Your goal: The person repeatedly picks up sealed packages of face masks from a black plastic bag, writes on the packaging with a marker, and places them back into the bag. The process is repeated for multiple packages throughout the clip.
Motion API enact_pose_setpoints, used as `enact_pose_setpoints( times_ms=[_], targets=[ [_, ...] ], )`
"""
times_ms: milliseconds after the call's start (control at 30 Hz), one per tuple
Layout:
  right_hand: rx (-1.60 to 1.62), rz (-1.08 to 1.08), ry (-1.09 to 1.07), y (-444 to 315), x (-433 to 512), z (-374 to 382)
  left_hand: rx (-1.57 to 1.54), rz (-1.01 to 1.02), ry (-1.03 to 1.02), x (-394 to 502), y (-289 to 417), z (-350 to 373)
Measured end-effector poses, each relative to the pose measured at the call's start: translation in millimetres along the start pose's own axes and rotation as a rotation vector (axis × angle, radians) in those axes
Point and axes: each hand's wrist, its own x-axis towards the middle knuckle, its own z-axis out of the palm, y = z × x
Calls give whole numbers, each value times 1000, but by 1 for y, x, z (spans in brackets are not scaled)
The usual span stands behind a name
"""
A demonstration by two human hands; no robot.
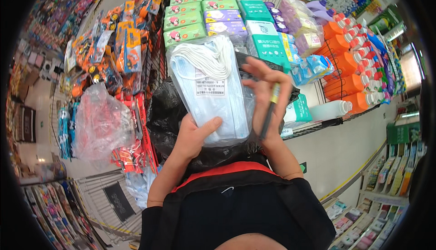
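Observation:
My left hand [194, 136] grips the lower left corner of a clear plastic pack of pale blue disposable face masks [223, 113], thumb on top. White ear loops are bunched at the pack's far end, and a printed white label shows through the film. To the right of the pack is my right hand [261, 95], slightly blurred, its fingers bent and spread. Held in it is a slim black-and-yellow tool [267, 120]; whether pen or cutter, I cannot tell. Beneath the pack lies a crumpled black plastic bag [163, 108].
Green tissue packs [184, 21] and teal-and-white wipes packs [267, 42] stand beyond the masks. Orange bottles [335, 64] line the wire rack's right side. Orange bagged goods [127, 50] and a crumpled clear plastic bag [98, 124] are at left. A wire cart [97, 195] stands lower left.

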Motion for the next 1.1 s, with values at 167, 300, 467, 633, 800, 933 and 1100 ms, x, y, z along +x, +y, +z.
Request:
enact_pose_setpoints(
  times_ms=[167, 300, 467, 633, 800, 933, 1100],
  targets=[
    [-195, -217, -647, -42, 2, -22, 88, -10, -7, -5, 12, 1],
    [-301, -169, -575, -42, -13, -8, 189, 28, -32, -10, 19, 7],
    [-249, -93, -535, -39, -22, 4, 279, -16, 30, -19, 26, 9],
    [-428, -224, -606, -40, -20, 6, 254, -16, 42, -22, 28, 9],
    [-462, -276, -568, -37, -22, 9, 282, 17, 77, -24, 27, 10],
    [-407, -249, -584, -39, -21, 7, 278, -19, 83, -26, 30, 11],
    [-456, -244, -555, -42, -19, 4, 296, -35, 78, -25, 33, 13]
  ],
)
